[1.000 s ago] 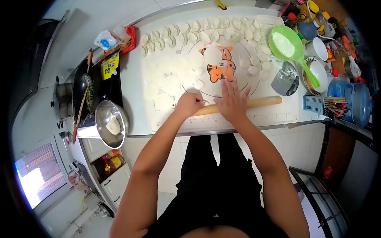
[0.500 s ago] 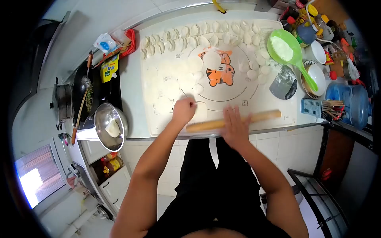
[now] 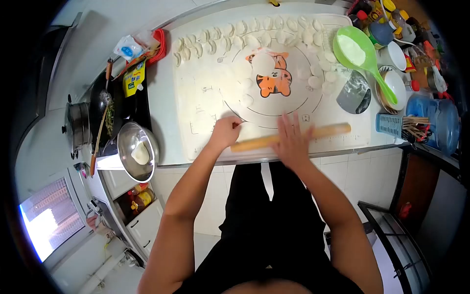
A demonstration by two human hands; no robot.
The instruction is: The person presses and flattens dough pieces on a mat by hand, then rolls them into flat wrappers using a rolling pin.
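My left hand point(image 3: 226, 132) pinches the edge of a dough wrapper point(image 3: 250, 130) lying flat near the front of the mat. Across the wrapper's near side lies a wooden rolling pin point(image 3: 332, 130). My right hand point(image 3: 293, 140) rests palm down on the pin, its fingers stretched forward and slightly blurred. Beyond both hands, a floury rolling mat point(image 3: 200, 93) with a printed tiger point(image 3: 274, 85) carries rows of folded dumplings point(image 3: 211, 46) along its back. Round dough pieces, such as this one point(image 3: 314, 82), lie at the right and centre.
Left of the mat stands a steel bowl point(image 3: 123, 160) holding a dough lump point(image 3: 140, 154), beside a wok point(image 3: 111, 117) of green filling. At right are a green strainer point(image 3: 342, 34) with flour, a dough scraper point(image 3: 353, 95), bowls point(image 3: 391, 56) and a chopstick basket point(image 3: 389, 125).
The view has shifted slightly. My right hand and the rolling pin remain together over the dough, and my left hand still pinches the wrapper's edge.
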